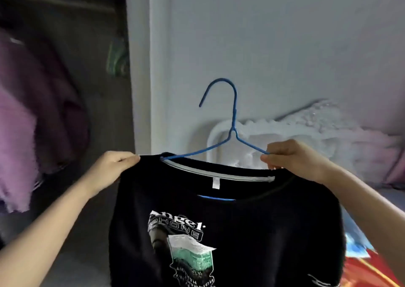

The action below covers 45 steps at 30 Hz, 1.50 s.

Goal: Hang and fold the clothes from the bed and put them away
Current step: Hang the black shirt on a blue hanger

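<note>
Now the soft, light black printed T-shirt point(241, 221) hangs in the air, half on a thin blue wire hanger point(233, 130), with the left hand point(114, 166) pinching its shoulder and the right hand point(291, 157) pinching the hanger's arm by the collar, likely the best holding spots.

Bare forearms point(65, 201); left hand point(114, 164), right hand point(291, 157)
</note>
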Available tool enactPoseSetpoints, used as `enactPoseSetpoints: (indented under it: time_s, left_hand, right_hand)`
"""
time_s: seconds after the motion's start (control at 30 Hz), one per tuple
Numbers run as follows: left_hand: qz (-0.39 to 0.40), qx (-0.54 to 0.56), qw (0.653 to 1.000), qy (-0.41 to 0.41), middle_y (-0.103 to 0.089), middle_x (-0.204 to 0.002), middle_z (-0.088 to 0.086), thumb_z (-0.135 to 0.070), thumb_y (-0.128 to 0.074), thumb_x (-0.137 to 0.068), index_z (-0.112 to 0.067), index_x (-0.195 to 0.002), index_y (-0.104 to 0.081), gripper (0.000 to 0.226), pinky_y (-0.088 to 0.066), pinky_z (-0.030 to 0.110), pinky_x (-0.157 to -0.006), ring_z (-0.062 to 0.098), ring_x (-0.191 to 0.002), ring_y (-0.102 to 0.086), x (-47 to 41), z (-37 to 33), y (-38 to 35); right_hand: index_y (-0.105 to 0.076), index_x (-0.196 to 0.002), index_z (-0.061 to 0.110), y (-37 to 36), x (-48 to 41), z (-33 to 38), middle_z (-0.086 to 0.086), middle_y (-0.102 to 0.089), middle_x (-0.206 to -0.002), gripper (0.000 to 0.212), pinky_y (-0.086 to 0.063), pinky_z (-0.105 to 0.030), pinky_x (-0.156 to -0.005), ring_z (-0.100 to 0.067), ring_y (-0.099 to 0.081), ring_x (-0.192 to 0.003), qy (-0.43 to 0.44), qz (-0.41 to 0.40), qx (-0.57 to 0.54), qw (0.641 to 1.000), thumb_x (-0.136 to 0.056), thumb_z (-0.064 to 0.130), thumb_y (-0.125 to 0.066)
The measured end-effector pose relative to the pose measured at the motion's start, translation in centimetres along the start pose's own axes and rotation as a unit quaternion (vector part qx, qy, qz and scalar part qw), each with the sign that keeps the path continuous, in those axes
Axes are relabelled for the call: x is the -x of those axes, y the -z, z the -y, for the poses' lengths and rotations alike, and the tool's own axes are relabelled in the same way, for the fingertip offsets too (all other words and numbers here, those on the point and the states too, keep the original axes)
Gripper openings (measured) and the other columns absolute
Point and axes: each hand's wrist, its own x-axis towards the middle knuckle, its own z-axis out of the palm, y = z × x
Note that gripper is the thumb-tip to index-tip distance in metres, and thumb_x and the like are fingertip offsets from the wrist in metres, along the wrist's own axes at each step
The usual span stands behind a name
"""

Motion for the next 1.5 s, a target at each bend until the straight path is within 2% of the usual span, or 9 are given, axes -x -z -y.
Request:
enactPoseSetpoints:
  time_s: [0.1,0.17,0.23,0.3,0.47,0.73,0.9,1.1,1.5]
  left_hand:
    - [-0.071,-0.018,0.997,0.021,-0.065,-0.077,-0.012,-0.012,-0.05,-0.095,-0.026,-0.071,-0.071,0.034,-0.037,0.005,-0.069,0.002,-0.08,-0.054,1.2,3.5,6.8]
    - [-0.087,-0.06,0.994,0.041,-0.067,-0.09,-0.009,-0.012,-0.047,-0.096,-0.034,-0.087,-0.068,0.032,-0.038,0.011,-0.082,0.007,-0.093,-0.057,2.0,5.9,11.8]
    - [-0.109,-0.079,0.988,0.076,-0.059,-0.108,0.001,-0.013,-0.047,-0.097,-0.023,-0.114,-0.058,0.022,-0.035,0.02,-0.091,0.019,-0.109,-0.053,3.1,7.8,17.1]
    - [-0.141,-0.103,0.98,0.1,-0.053,-0.114,0.004,-0.014,-0.047,-0.097,-0.011,-0.13,-0.05,0.033,-0.033,0.022,-0.094,0.019,-0.112,-0.05,3.7,9.0,21.6]
    - [-0.207,-0.198,0.948,0.143,-0.055,-0.126,0.02,-0.012,-0.051,-0.095,-0.004,-0.132,-0.05,0.038,-0.035,0.023,-0.088,0.028,-0.114,-0.052,4.7,12.5,31.8]
    - [-0.225,-0.268,0.921,0.171,-0.045,-0.139,0.016,-0.024,-0.052,-0.094,-0.012,-0.138,-0.043,0.046,-0.036,0.038,-0.104,0.029,-0.126,-0.042,1.2,15.6,38.8]
    - [-0.257,-0.319,0.896,0.172,-0.049,-0.135,0.013,-0.026,-0.051,-0.094,-0.014,-0.138,-0.043,0.046,-0.038,0.037,-0.101,0.029,-0.123,-0.045,-2.3,16.3,43.1]
    - [-0.293,-0.377,0.864,0.159,-0.042,-0.138,0.012,-0.029,-0.047,-0.096,-0.018,-0.142,-0.037,0.048,-0.035,0.042,-0.105,0.029,-0.129,-0.036,-9.2,14.6,48.0]
    - [-0.394,-0.496,0.763,0.134,-0.008,-0.157,0.009,-0.031,-0.041,-0.097,-0.017,-0.149,-0.018,0.059,-0.02,0.038,-0.114,0.026,-0.142,-0.008,-18.2,16.3,57.3]
  right_hand:
    - [-0.056,-0.052,0.015,-4.3,-3.1,5.6,0.001,-0.049,-0.05,0.038,-0.032,-0.028,-0.06,-0.013,-0.041,-0.054,0.024,0.028,-0.051,0.998,-0.089,0.024,-0.06]
    - [-0.058,-0.049,0.014,-8.1,-5.6,9.4,-0.002,-0.049,-0.047,0.04,-0.031,-0.027,-0.058,-0.013,-0.039,-0.049,0.033,0.048,-0.087,0.995,-0.088,0.022,-0.061]
    - [-0.058,-0.049,0.011,-12.0,-8.2,13.2,-0.001,-0.049,-0.044,0.04,-0.032,-0.021,-0.053,-0.009,-0.039,-0.042,0.03,0.059,-0.102,0.993,-0.088,0.021,-0.061]
    - [-0.057,-0.051,0.009,-15.3,-10.3,16.5,0.004,-0.049,-0.04,0.04,-0.032,-0.018,-0.049,-0.005,-0.039,-0.037,0.028,0.06,-0.117,0.991,-0.089,0.019,-0.06]
    - [-0.06,-0.054,0.004,-22.8,-16.0,23.5,0.003,-0.057,-0.043,0.036,-0.034,-0.013,-0.039,-0.004,-0.04,-0.03,-0.018,0.043,-0.233,0.971,-0.09,0.01,-0.06]
    - [-0.049,-0.065,0.005,-26.9,-23.5,33.8,-0.005,-0.047,-0.048,0.033,-0.033,-0.015,-0.03,-0.005,-0.042,-0.029,-0.058,0.074,-0.466,0.88,-0.097,0.007,-0.043]
    - [-0.046,-0.074,0.01,-28.1,-28.9,39.0,0.001,-0.04,-0.048,0.024,-0.031,-0.015,-0.035,-0.008,-0.036,-0.035,0.039,0.143,-0.479,0.866,-0.096,0.003,-0.038]
    - [-0.044,-0.072,0.011,-29.8,-37.2,45.4,-0.002,-0.038,-0.054,0.025,-0.028,-0.022,-0.043,-0.009,-0.035,-0.038,0.114,0.152,-0.504,0.842,-0.096,0.004,-0.04]
    - [-0.048,-0.067,0.005,-30.9,-53.6,55.3,-0.007,-0.046,-0.055,0.031,-0.035,-0.019,-0.037,-0.008,-0.042,-0.028,0.161,0.061,-0.433,0.885,-0.096,0.003,-0.04]
